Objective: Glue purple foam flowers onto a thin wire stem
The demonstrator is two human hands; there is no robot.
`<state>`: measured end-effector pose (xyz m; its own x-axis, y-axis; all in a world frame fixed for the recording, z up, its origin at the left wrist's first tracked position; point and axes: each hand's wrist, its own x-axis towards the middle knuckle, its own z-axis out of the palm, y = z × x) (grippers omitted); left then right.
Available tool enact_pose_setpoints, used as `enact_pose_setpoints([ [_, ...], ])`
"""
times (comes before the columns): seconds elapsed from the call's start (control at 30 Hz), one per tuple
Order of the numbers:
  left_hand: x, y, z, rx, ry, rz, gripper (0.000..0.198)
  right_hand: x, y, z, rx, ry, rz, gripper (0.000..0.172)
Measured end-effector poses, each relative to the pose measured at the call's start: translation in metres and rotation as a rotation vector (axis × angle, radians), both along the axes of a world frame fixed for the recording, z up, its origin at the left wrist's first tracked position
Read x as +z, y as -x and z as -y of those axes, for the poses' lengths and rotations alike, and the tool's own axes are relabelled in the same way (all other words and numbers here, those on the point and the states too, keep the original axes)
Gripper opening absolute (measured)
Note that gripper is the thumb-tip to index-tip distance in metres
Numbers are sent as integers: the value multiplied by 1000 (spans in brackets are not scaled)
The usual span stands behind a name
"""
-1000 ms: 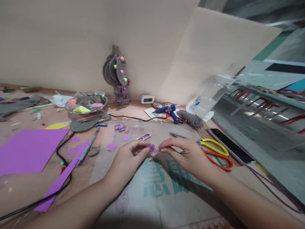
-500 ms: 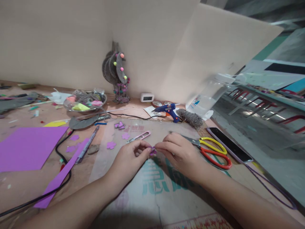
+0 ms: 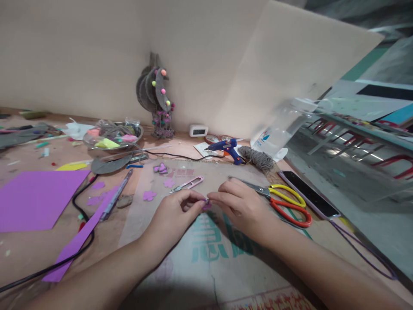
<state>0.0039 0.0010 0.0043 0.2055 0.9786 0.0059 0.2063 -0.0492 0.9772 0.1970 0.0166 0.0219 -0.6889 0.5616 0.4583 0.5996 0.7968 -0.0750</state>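
My left hand (image 3: 180, 212) pinches a small purple flower cutout (image 3: 207, 206) between thumb and forefinger, low over the printed sheet (image 3: 180, 267). From the other side my right hand (image 3: 240, 206) meets it, its fingertips pressed together at the cutout's edge. Most of the cutout is hidden by the fingers. Just beyond my left hand lie pink thread snips (image 3: 190, 183), a flat purple flower (image 3: 149, 196) and a stacked purple flower piece (image 3: 160, 168). Scissors (image 3: 288, 204) with yellow and red handles rest right beside my right hand.
At the back stand a blue glue gun (image 3: 226, 148), grey yarn (image 3: 257, 158), a small digital clock (image 3: 198, 131) and a plastic bottle (image 3: 274, 131). A phone (image 3: 308, 193) lies right. Purple sheet (image 3: 35, 200), pen (image 3: 118, 194), black cable (image 3: 84, 211) and a filled bowl (image 3: 111, 145) are left.
Both hands stay together at the cutout, with only slight finger movement; a little less of it shows now. The whole view has shifted slightly.
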Motion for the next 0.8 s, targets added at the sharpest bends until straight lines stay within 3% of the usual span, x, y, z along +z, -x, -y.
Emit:
enact_pose_setpoints([
  [0.53,-1,0,2,13,-60,-38,14,5,7,4,-4,104,-10,24],
  [0.67,-2,1,1,13,-57,-33,13,11,9,7,-76,245,-72,29],
  [0.8,-7,2,-1,38,-14,35,13,16,7,7,-242,389,-165,25],
])
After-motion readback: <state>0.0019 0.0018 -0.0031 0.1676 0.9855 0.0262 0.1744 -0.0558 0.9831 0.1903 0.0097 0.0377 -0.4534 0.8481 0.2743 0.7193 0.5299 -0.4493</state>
